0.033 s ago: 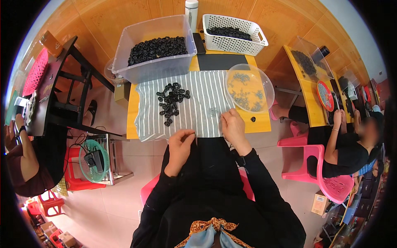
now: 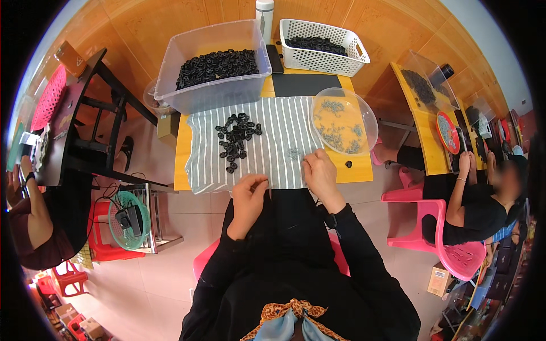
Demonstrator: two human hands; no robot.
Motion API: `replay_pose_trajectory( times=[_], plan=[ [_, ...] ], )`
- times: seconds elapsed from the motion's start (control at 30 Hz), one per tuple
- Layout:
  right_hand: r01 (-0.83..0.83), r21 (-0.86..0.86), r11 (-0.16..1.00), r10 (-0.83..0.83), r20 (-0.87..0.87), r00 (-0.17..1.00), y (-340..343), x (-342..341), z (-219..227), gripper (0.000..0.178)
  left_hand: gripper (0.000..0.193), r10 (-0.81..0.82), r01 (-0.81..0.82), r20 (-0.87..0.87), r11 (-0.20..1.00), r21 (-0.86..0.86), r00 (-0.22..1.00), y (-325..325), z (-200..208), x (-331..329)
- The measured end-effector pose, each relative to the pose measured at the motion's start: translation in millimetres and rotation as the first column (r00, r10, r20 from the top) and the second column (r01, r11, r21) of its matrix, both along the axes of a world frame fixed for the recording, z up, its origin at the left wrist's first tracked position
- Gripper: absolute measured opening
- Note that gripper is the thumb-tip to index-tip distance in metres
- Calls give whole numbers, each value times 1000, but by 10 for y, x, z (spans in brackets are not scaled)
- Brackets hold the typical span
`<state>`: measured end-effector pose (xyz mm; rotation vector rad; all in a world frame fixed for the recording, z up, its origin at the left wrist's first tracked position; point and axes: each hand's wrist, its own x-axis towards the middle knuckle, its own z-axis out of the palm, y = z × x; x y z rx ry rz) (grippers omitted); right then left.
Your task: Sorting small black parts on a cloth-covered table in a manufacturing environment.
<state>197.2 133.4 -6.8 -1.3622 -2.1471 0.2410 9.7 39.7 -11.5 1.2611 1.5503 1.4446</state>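
Note:
My left hand [image 2: 248, 200] is at the near edge of a grey-and-white striped cloth [image 2: 278, 133]. Its thumb and fingertips are pressed together; whatever is between them is too small or hidden. On the cloth's right side rests my right hand [image 2: 321, 172], fingers curled in, with their contents also hidden. Just beyond it lies a small patch of tiny silvery pieces [image 2: 293, 154]. A loose heap of small black oval parts [image 2: 233, 138] spreads over the cloth's left half. At the right, a round clear tray [image 2: 372, 126] holds scattered small metal pieces.
A clear plastic bin [image 2: 213, 101] of black parts and a white perforated basket [image 2: 318, 59] stand at the back. Between them are a white bottle [image 2: 264, 20] and a dark phone-like slab [image 2: 274, 59]. One black part [image 2: 348, 164] lies near the right corner. Other people sit on both sides.
My left hand has shifted very slightly upward, toward the cloth. My right hand and the parts look almost unchanged.

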Motion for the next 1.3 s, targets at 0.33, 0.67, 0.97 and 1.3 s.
replay_pose_trajectory(
  times=[0.33, 0.67, 0.97, 1.3],
  plan=[
    [-1, 21, 1000, -2, 111, 994, 13, -84, -112, 8, 20, 220, -93, -634, 969, 227, 741, 252, 77, 89],
    [-28, 52, 998, 27, 15, 1000, -40, -61, -76, 7, 18, 66, 38, -443, 975, 221, 894, 231, 253, 384],
    [-229, -270, 935, 74, -483, 872, -114, 55, -123, 4, 13, -41, 68, -200, 989, 128, 979, 329, 186, 512],
    [-517, -551, 655, -311, -820, 480, -231, 107, -17, 5, 8, -97, 98, 80, 995, -2, 992, 457, -24, 674]
  ],
)
